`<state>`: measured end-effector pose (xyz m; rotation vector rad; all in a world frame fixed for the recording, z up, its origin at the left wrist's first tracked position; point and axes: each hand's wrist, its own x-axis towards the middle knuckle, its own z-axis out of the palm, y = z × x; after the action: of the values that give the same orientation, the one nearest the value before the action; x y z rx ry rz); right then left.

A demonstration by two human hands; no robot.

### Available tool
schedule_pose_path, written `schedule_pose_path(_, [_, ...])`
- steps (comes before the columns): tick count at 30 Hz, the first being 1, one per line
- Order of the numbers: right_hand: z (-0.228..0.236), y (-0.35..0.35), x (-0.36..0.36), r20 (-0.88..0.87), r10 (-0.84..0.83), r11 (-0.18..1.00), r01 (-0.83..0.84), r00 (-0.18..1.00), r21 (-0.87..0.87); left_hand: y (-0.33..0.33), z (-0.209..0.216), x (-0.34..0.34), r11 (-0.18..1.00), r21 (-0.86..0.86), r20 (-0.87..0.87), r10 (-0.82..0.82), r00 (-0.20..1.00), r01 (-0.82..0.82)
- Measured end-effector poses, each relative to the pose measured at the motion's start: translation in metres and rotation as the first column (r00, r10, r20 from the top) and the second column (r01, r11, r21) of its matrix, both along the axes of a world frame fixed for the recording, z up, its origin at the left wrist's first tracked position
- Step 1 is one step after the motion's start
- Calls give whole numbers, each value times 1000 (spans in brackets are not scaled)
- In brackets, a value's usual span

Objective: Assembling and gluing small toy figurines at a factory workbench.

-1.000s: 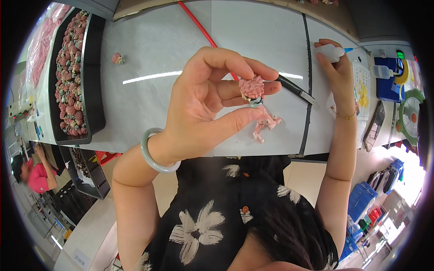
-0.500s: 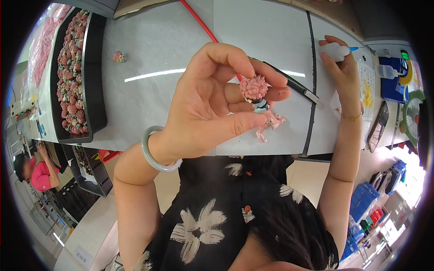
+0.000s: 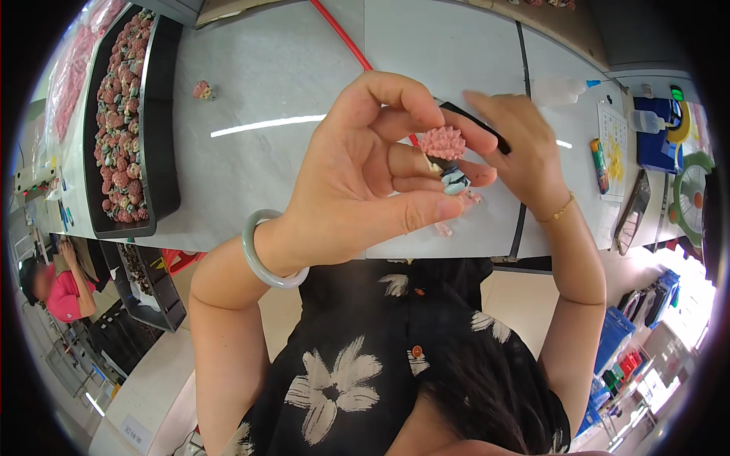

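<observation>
My left hand (image 3: 357,171) is closed around a small figurine (image 3: 442,143), its fingertips and thumb keeping it upright over the table. The figurine has a bumpy pink top and a pale blue and black lower part. Pink soft pieces (image 3: 470,199) lie behind my thumb, partly covered. My right hand (image 3: 526,148) is smeared by motion over a slim black tool (image 3: 477,125) with its far end hidden. Whether these fingers grip the tool is unclear. A white squeeze bottle (image 3: 559,91) with a blue tip lies beyond my right hand.
On the left stands a black tray (image 3: 160,121) heaped with similar pink figurines. One loose figurine (image 3: 204,90) sits beside it. A red rod (image 3: 342,34) crosses the grey table. Further right are a tube (image 3: 599,163), a phone-like dark slab (image 3: 633,213) and a green fan (image 3: 693,199).
My right hand has let go of the squeeze bottle and swung left over the black tool. The figurine in my left hand has shifted slightly right and tilted a little.
</observation>
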<state>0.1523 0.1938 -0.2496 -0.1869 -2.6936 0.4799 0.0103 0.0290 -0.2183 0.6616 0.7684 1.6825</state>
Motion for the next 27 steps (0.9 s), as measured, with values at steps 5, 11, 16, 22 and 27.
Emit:
schedule_pose_path(5, [8,-4,-6,-4,-54,989,53,999,-141,-3,2,-5,994,112,-115,22,993,-9])
schedule_pose_path(11, [73,-25,-25,-68,-144,708,55,987,-704,-2,11,-7,993,56,-67,105,992,-101])
schedule_pose_path(16, [66,-33,-17,-104,-116,753,19,988,-658,1,11,-9,992,-50,-59,114,992,-117])
schedule_pose_path(22, [44,-20,-21,-70,-77,918,43,995,-394,12,-9,-13,993,-107,-4,48,999,-49])
schedule_pose_path(27, [33,-13,-17,30,-74,972,79,997,-222,19,-19,-8,988,-143,-132,46,990,-65])
